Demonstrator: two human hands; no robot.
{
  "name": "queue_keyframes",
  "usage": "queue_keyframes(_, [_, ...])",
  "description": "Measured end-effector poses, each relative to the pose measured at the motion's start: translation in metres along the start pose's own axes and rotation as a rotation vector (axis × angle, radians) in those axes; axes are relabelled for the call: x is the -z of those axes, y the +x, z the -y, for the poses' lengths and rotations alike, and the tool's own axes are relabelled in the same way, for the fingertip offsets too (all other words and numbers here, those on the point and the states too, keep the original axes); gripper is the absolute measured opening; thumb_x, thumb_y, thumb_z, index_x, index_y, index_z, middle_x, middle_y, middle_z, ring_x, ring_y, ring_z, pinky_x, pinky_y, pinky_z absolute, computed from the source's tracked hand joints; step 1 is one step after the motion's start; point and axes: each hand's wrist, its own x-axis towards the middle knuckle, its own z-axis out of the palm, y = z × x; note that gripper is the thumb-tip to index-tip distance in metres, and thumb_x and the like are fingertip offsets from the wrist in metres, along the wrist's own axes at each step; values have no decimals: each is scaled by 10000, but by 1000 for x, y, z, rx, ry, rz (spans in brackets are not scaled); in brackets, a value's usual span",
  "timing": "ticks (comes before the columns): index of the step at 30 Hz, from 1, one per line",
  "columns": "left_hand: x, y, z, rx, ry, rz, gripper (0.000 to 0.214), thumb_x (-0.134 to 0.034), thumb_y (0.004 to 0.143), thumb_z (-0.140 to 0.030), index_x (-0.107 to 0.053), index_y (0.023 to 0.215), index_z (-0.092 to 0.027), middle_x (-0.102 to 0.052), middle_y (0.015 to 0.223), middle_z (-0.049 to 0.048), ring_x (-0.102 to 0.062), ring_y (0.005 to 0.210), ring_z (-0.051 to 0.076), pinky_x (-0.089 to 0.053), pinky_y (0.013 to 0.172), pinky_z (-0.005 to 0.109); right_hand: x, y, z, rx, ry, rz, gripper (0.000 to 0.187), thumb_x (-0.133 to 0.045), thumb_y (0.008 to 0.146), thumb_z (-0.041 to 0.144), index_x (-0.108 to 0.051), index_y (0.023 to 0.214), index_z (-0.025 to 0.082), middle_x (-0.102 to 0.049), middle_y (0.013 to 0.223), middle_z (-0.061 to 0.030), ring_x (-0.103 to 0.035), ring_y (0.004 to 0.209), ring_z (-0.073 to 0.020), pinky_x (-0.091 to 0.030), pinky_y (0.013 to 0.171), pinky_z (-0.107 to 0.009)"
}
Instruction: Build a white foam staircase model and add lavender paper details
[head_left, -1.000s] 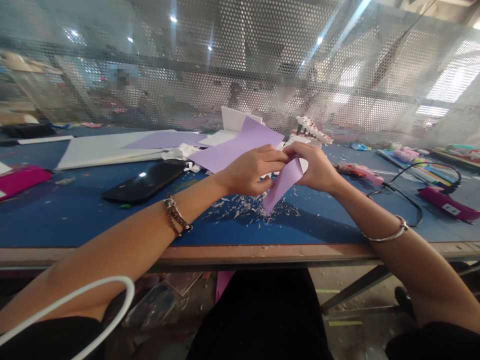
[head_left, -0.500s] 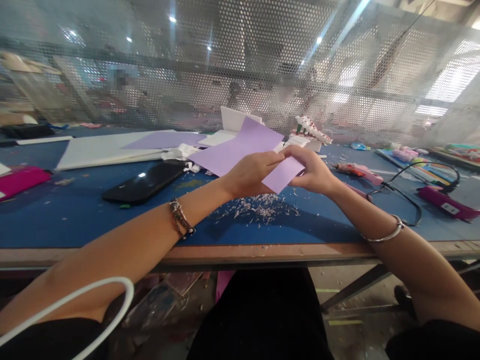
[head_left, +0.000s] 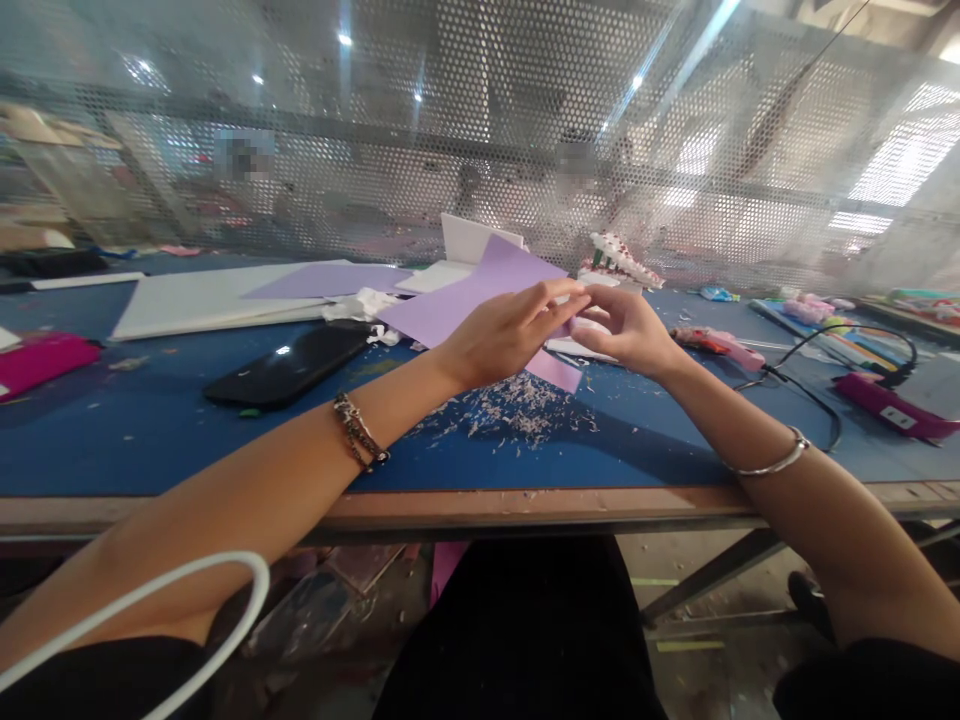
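Looks like the step in hand is fiddling with one small purple strip [head_left: 556, 372], sitting just below and between the left hand [head_left: 502, 338] and right hand [head_left: 631, 330]. Fingertips meet above it, left fingers straightish, right ones curled; can't tell which actually pinch it. Next move probably calls for a steady grip. Count: two bigger purple sheets [head_left: 480, 287] beyond the left hand, one phone [head_left: 292, 368] left of it, countless shavings [head_left: 525, 418] underneath.

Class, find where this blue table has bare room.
Mostly bare: the patch between the black phone and the wooden edge. Crowded: behind the left hand, with purple sheet and crumpled white paper; shavings in front.
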Motion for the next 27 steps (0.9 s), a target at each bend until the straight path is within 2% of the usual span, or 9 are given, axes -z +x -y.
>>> queue_keyframes(6, [-3,-3,11,-13,144,115,398,-273,916,-137,-484,1252,-116,-652,939,99,-613,755,146,-438,607,252,7,0,2,-57,-116,-10,205,-627,653,281,-583,800,146,-586,808,-10,-560,815,-115,-446,894,-328])
queue_keyframes(9, [-3,-3,13,-49,195,114,381,-272,930,-154,-520,1218,-144,-657,941,82,-603,770,145,-433,636,269,7,-1,4,-65,-221,9,190,-618,639,259,-581,786,145,-595,800,-16,-563,797,-122,-471,861,-321])
queue_keyframes(13, [-2,-3,10,-79,189,35,339,-311,939,-177,-531,1197,-185,-610,1089,70,-550,956,182,-408,793,328,5,-1,2,-26,-314,56,186,-621,622,246,-585,776,149,-603,776,-16,-564,766,-125,-496,806,-313])
queue_keyframes(17, [-1,-4,3,85,124,-67,256,-424,917,-316,-558,1120,-236,-578,1049,56,-510,965,223,-358,838,377,-4,-1,1,-25,-257,99,233,-629,630,263,-596,813,123,-605,766,-28,-566,732,-123,-506,762,-308])
queue_keyframes(19, [-1,-3,-1,157,78,-91,298,-469,885,-404,-550,1109,-225,-551,1051,72,-493,982,253,-335,859,406,-8,-1,1,-25,-201,123,241,-626,638,260,-598,825,111,-609,762,-26,-570,726,-120,-505,762,-306])
queue_keyframes(22, [-1,-2,-4,193,46,-120,374,-484,850,-497,-541,1059,-192,-528,1020,81,-495,951,257,-336,846,410,-11,-2,2,-37,-167,164,219,-623,642,244,-596,814,112,-601,736,-4,-562,708,-105,-500,751,-289])
queue_keyframes(27, [0,0,-6,194,151,-238,383,-508,820,-539,-526,760,-161,-516,844,60,-496,786,198,-355,716,353,-11,-3,3,-62,-132,149,249,-644,628,254,-584,817,102,-587,739,-8,-551,704,-101,-487,736,-275])
